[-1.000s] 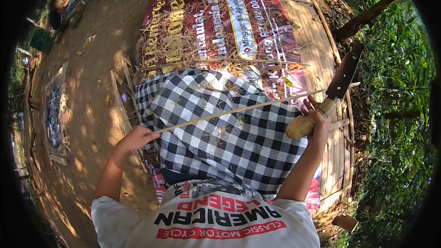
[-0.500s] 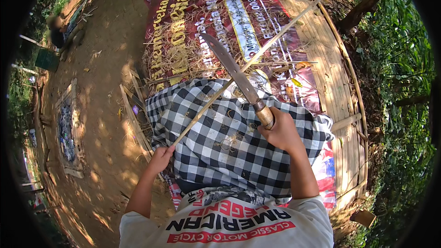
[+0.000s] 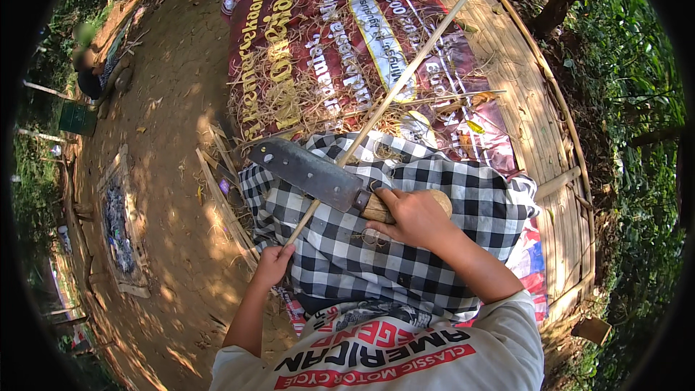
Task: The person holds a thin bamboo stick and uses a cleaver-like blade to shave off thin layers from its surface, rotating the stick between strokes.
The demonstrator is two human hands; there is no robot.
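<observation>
My left hand is closed round the near end of a long, thin bamboo strip, which slants up and away to the right over my lap. In my right hand is the wooden handle of a machete. Its broad dark blade points left, lying flat-side up across the strip near my left hand. Whether the edge touches the strip I cannot tell. A black-and-white checked cloth covers my legs beneath both, with a few curled shavings on it.
Ahead lies a red printed banner strewn with thin shavings, on a bamboo slat platform. Another thin strip lies across it. Bamboo pieces rest at my left. A person sits far left beside a green box.
The machete has swung from pointing away to pointing left, its blade now lower and nearer my left hand. The bamboo strip stays in my left hand.
</observation>
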